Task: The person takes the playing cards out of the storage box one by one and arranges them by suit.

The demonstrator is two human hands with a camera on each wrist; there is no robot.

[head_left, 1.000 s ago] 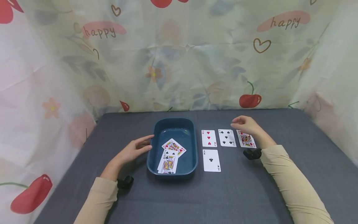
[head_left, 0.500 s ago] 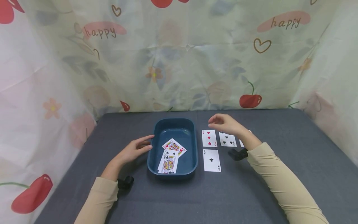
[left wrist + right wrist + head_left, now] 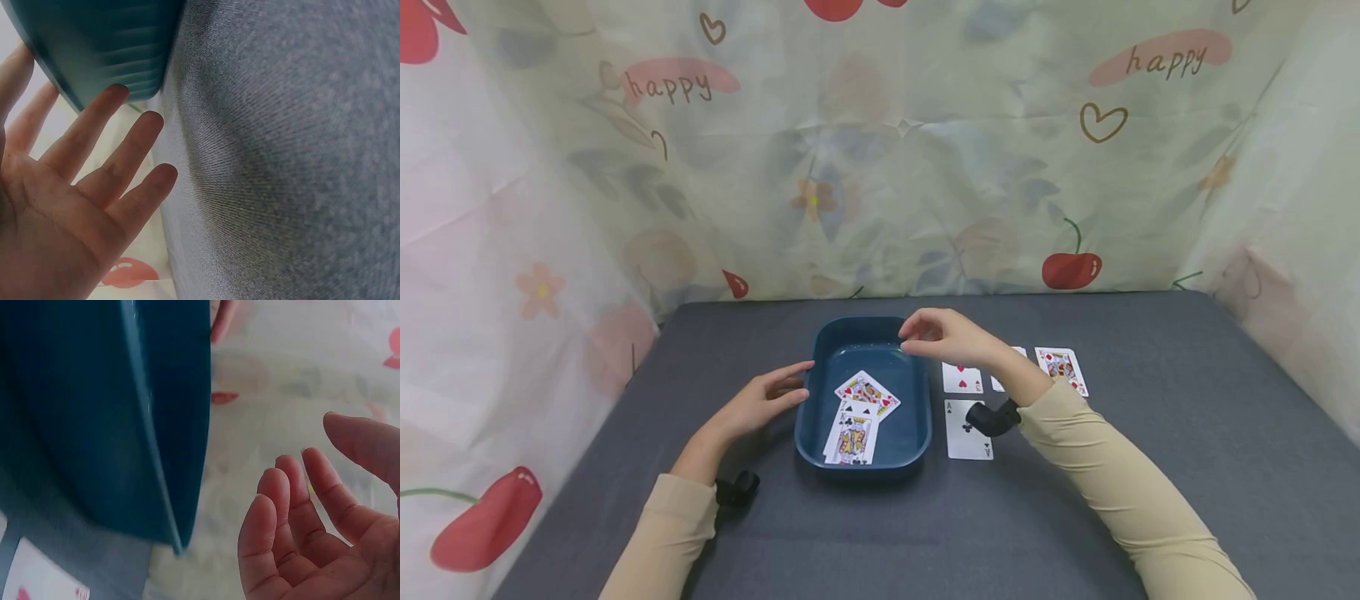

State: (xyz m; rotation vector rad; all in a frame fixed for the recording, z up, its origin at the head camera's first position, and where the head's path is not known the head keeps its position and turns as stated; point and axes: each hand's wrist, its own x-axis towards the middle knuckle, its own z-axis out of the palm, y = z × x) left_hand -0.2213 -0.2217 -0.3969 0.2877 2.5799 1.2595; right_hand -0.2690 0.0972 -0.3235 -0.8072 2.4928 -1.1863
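My left hand (image 3: 756, 407) is at the left rim of a dark blue tray (image 3: 904, 437), fingers extended with the tips right at its side. In the left wrist view the left palm (image 3: 56, 212) faces the tray wall (image 3: 81, 44) with fingers spread. Inside the tray lie a king of clubs (image 3: 852, 442), a seven (image 3: 859, 407) mostly covered by it, and a hearts face card (image 3: 868, 388). Above the tray's far right rim hovers my right hand (image 3: 955, 340). Its fingers are loosely bent, with nothing between them in the right wrist view.
Right of the tray are a three of hearts (image 3: 962, 382), a largely hidden card (image 3: 997, 384) under the right forearm, and a red-suited face card (image 3: 1060, 367). An ace of clubs (image 3: 962, 442) lies nearer. Patterned curtain (image 3: 880, 183) encloses the dark table (image 3: 850, 542).
My right hand has travelled left from over the rightmost face card, past the table cards, to the tray's right rim. The left hand and the cards stay put.
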